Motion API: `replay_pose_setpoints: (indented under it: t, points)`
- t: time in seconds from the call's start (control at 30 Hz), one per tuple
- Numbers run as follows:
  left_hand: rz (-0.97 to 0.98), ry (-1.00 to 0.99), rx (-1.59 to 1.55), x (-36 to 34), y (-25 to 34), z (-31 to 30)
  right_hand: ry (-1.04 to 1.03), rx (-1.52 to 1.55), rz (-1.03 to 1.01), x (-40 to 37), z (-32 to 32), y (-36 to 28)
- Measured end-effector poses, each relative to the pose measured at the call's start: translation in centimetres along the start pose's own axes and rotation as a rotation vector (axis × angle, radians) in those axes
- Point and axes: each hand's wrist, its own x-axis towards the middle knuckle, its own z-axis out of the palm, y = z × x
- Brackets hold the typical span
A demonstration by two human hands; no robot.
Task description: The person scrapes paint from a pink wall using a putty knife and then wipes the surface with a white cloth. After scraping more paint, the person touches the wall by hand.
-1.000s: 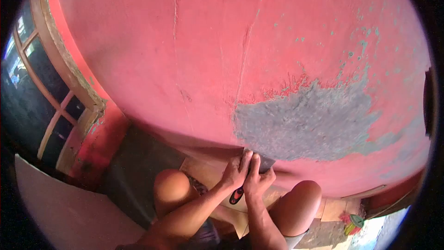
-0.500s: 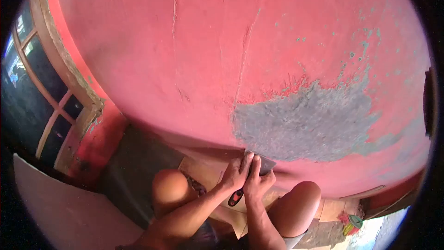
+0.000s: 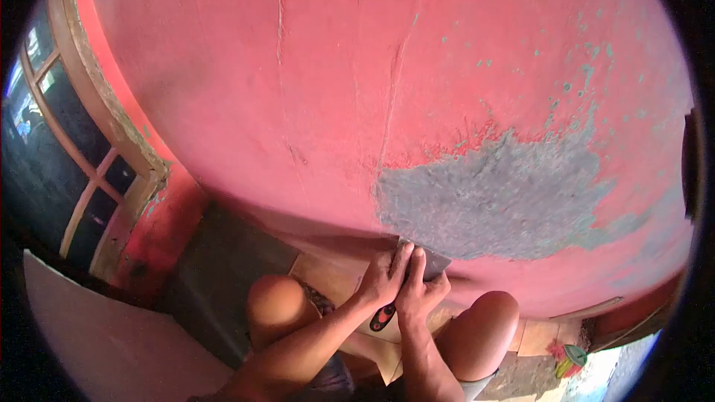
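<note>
Both of my hands are on a scraper (image 3: 436, 265) with a wide dark metal blade and a black and red handle. My left hand (image 3: 383, 277) is closed round its left side, with fingers lying along the blade. My right hand (image 3: 420, 289) grips it from the right, fingertips pressed on the blade. The handle points down toward me between my wrists. The blade's front edge is right at the lower border of a rough grey bare patch (image 3: 488, 197) on the pink wall (image 3: 335, 119).
My bent knees (image 3: 480, 335) flank my arms. At the left are a wood-framed window (image 3: 93, 175) and a pale panel (image 3: 112, 335). Tan floor tiles (image 3: 316, 272) run along the wall base. A small red, yellow and green item (image 3: 570, 361) lies at the lower right.
Both hands and the scraper have shifted very slightly to the right along the lower edge of the grey patch. The grip looks the same.
</note>
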Motion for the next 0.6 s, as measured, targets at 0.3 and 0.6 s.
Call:
replay_pose_setpoints:
  t: [0.3, 0.6]
  points:
    - [-0.070, -0.014, 0.026, -0.4, -0.7, 0.3, 0.034, -0.097, -0.069, -0.3, -0.4, 1.4]
    - [-0.068, 0.003, 0.045, -0.6, -1.5, 0.7, 0.022, -0.116, -0.050, -0.2, -1.0, 2.7]
